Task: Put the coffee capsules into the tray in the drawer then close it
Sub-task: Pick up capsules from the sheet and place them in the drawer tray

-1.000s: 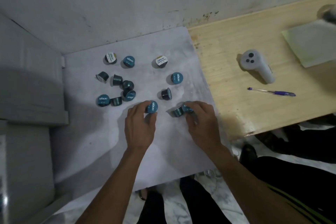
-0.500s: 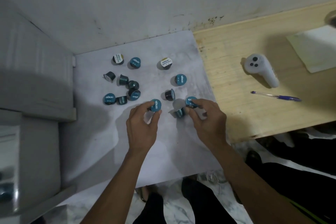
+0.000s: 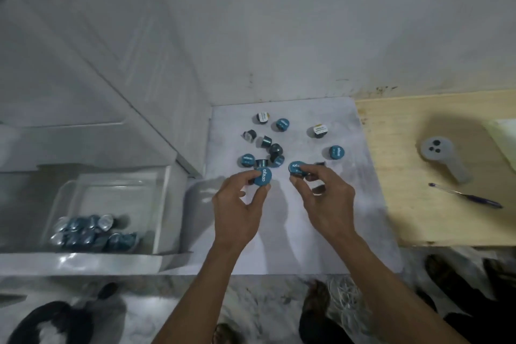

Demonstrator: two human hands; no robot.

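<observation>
My left hand point(image 3: 237, 198) and right hand point(image 3: 321, 193) each pinched a teal foil-topped coffee capsule point(image 3: 263, 176) right of the clear plastic tray point(image 3: 67, 190), already part-filled; about ten capsules remained on the white worktop point(image 3: 307, 237), drawer point(image 3: 83, 262) unclosed.

Grey wall point(image 3: 307, 22) behind; pale wooden tabletop point(image 3: 396, 153) at right; marbled floor point(image 3: 265, 304) below; dim light.

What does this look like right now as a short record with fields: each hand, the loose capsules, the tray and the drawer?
left hand: pinches a blue capsule
right hand: holds a blue capsule
loose capsules: scattered on the white board
tray: clear, part filled with capsules
drawer: open, left of the board
</observation>
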